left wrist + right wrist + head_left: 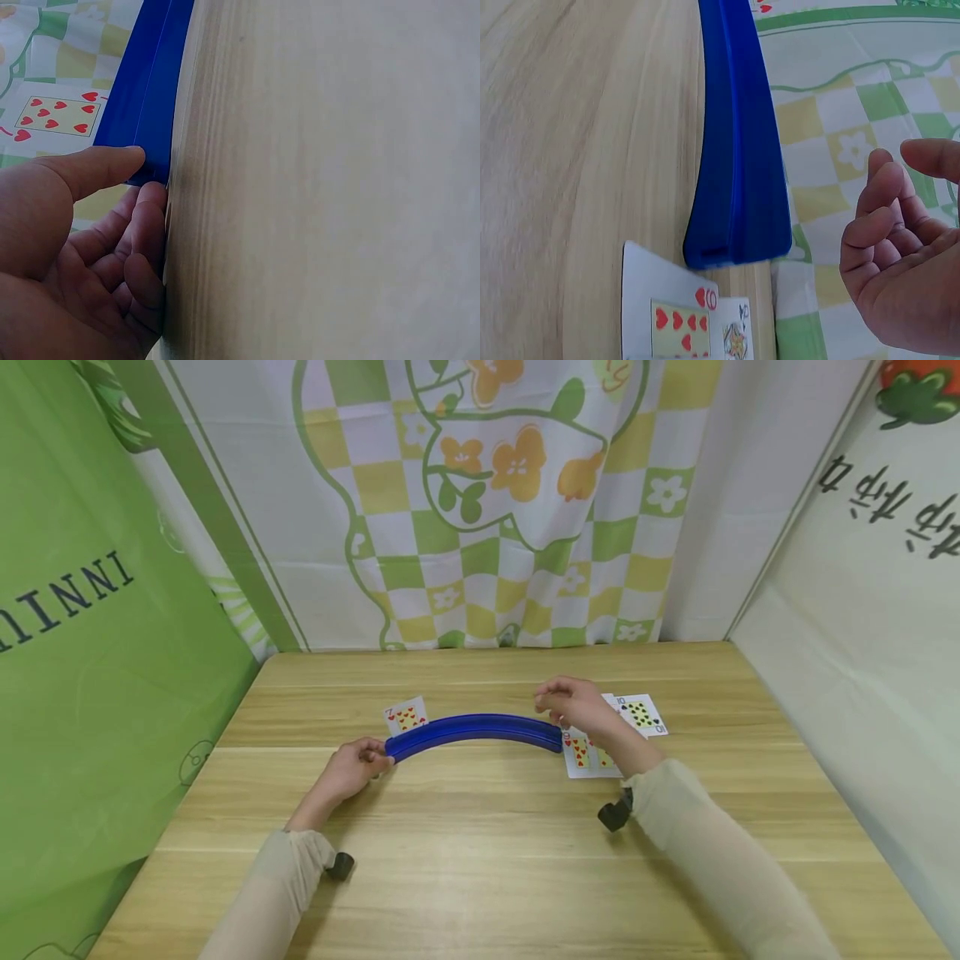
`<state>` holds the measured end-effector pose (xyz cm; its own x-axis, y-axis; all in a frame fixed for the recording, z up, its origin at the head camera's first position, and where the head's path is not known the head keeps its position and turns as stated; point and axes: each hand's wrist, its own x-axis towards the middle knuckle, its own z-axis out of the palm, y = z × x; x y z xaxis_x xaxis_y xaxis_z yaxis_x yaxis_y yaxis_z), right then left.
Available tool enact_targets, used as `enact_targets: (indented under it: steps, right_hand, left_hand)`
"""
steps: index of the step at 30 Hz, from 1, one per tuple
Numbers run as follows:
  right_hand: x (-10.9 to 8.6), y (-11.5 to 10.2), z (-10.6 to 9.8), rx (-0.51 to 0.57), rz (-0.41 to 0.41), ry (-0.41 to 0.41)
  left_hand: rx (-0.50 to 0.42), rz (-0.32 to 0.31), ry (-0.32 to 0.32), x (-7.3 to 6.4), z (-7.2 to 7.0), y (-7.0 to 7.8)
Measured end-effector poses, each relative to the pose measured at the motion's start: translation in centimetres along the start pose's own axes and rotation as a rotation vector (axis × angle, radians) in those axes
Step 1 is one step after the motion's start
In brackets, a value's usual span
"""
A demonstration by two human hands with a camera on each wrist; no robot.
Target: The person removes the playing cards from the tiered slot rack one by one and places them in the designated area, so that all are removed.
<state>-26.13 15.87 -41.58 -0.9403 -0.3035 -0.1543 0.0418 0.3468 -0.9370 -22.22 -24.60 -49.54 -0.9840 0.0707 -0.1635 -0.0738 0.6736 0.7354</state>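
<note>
A curved blue playing-card holder (pixel 480 727) lies across the middle of the table. My left hand (pixel 352 770) grips its left end, the thumb on its face and the fingers below in the left wrist view. Near that end, a seven of hearts (pixel 406 717) stands upright at the holder. Above the holder's right end hovers my right hand (pixel 579 703), its fingers loosely bent and nothing between them. Beneath and beside it lie several playing cards, among them a hearts card (pixel 679 330), a face card (pixel 736 343) and a black ten (pixel 642 715), partly covered by the hand and wrist.
The wooden table (pixel 480 852) ends at a checkered, flower-printed curtain (pixel 480 577) behind. Green cloth (pixel 90 693) hangs along the left side and white cloth (pixel 847 635) along the right. Each wrist wears a small black camera (pixel 617 811).
</note>
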Motion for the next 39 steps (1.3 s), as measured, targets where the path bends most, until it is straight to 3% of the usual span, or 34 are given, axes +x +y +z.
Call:
enact_targets:
  steps: [8,39]
  right_hand:
    - [0.6,-0.6,1.4,0.055,-0.01,-0.003]
    - [3.3,-2.8,7.2,0.043,-0.032,-0.053]
  left_hand:
    - [-0.012,-0.011,-0.004,-0.3,0.0,0.2]
    - [-0.001,-0.01,0.005,-0.2,0.0,0.1]
